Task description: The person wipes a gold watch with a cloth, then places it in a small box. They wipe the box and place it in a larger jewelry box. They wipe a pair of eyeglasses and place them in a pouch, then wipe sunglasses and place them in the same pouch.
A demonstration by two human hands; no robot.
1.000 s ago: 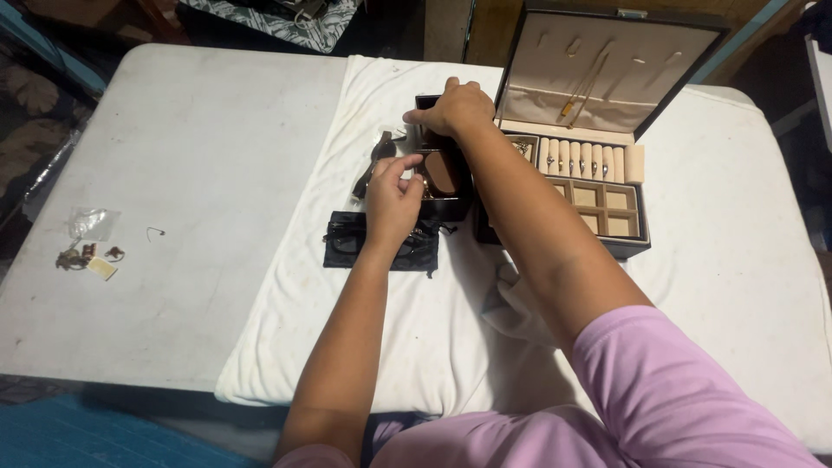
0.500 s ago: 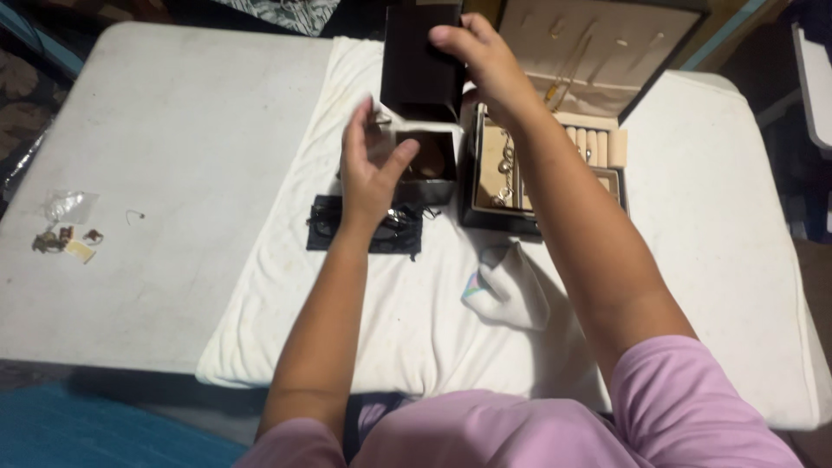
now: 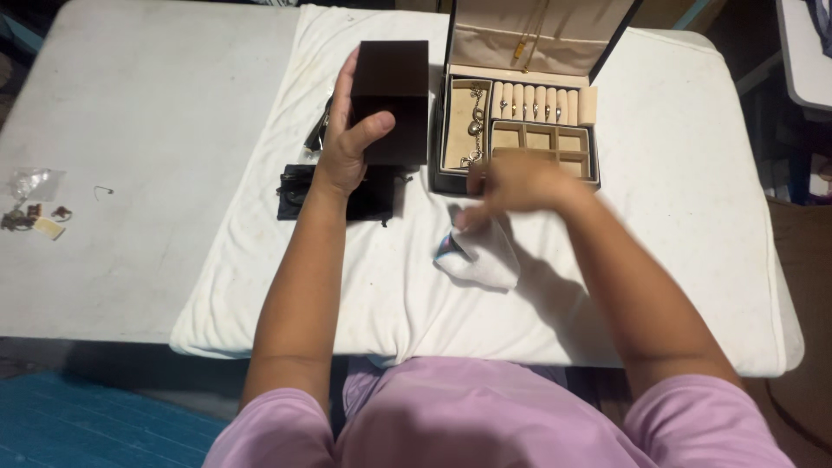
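Since half a second ago the dark box [image 3: 392, 100] has passed from the right hand [image 3: 516, 182] to the left hand [image 3: 347, 143], which now grips it upright above the white cloth [image 3: 347, 277]. The right hand, blurred, fingers curled, pinches a small white cloth [image 3: 481, 256]. The open jewellery case [image 3: 520, 121] shows rings and chains in place, several compartments bare. The surface [image 3: 147, 130] is white; blue flooring below.

Right hand [image 3: 513, 184] motion-blurred; grip on the white cloth [image 3: 481, 253] cannot be judged. Jewellery box [image 3: 520, 104] lid cut off by top edge of frame. Black pouch [image 3: 299, 191] partly hidden behind left hand [image 3: 347, 139] and dark box [image 3: 392, 100]. Small items [image 3: 35, 215] near table's left edge too small to identify.
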